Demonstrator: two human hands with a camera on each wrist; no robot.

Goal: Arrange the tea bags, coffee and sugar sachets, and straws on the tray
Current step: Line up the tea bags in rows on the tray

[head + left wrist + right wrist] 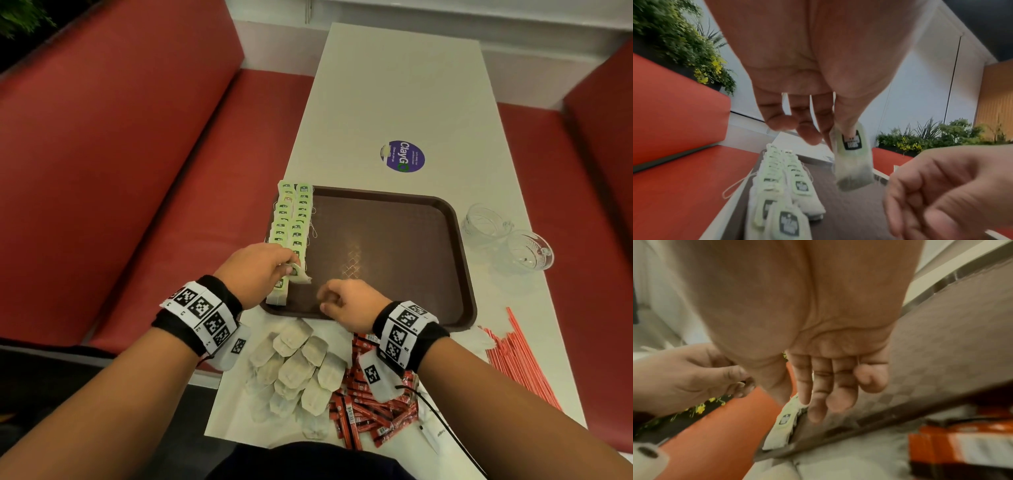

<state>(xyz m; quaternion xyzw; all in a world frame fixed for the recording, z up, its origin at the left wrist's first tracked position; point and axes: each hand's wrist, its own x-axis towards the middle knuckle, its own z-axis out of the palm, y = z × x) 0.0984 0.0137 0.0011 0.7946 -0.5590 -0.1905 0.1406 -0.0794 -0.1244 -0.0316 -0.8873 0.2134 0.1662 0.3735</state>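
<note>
A brown tray lies mid-table. Two rows of green-tagged tea bags run down its left side, also seen as rows of tea bags in the left wrist view. My left hand hovers over the near end of those rows and pinches one tea bag between thumb and forefinger. To its right, my right hand hangs over the tray's near edge with relaxed fingers, holding nothing. On the table before the tray lie loose tea bags, red sachets and red-striped straws.
Two glass cups stand right of the tray near the table's right edge. A round purple sticker is on the tabletop beyond the tray. Red bench seats flank the table on both sides.
</note>
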